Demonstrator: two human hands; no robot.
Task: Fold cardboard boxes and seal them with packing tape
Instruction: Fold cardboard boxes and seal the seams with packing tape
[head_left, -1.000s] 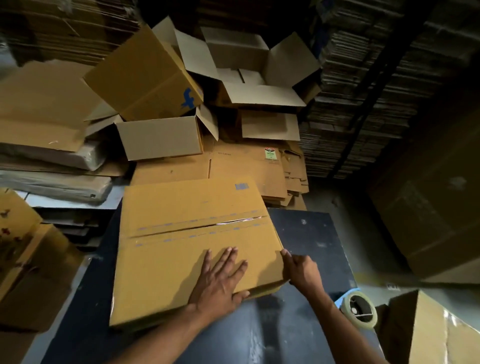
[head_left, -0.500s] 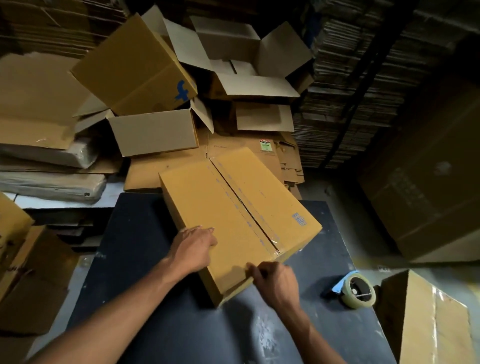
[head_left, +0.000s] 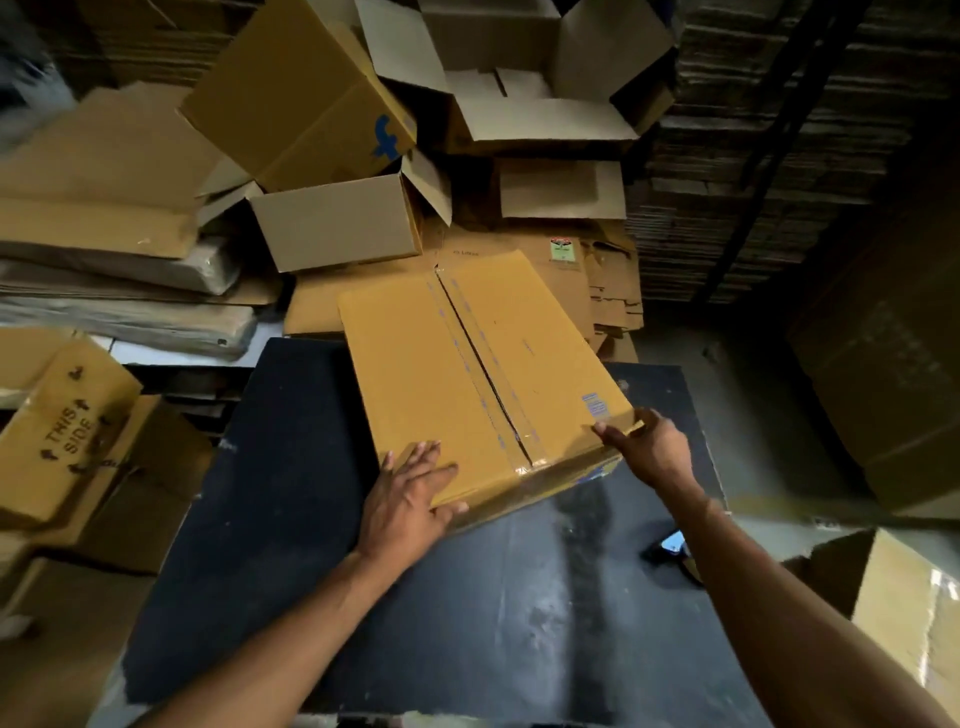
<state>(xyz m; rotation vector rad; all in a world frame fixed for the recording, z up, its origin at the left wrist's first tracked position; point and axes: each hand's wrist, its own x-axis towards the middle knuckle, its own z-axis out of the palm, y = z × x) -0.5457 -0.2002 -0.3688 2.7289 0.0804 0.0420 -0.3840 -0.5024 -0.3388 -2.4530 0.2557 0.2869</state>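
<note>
A closed yellow-brown cardboard box (head_left: 415, 374) lies on the black table (head_left: 415, 597), its top seam covered with clear tape and running away from me. My left hand (head_left: 410, 493) rests flat on the box's near left corner, thumb against the front side. At the near right corner my right hand (head_left: 649, 452) grips the box, fingers curled over the edge. Only a blue bit of the tape roll (head_left: 672, 543) shows at the table's right edge, behind my right forearm.
Open and flattened cardboard boxes (head_left: 332, 223) are piled behind the table. A box printed "THIS SIDE" (head_left: 62, 436) leans at the left. Stacked flat cardboard (head_left: 753, 156) fills the back right, and another box (head_left: 909, 613) stands at the lower right.
The box has been turned on the table and pushed farther away; its seam now runs away from me. Both hands shifted to its near corners.
</note>
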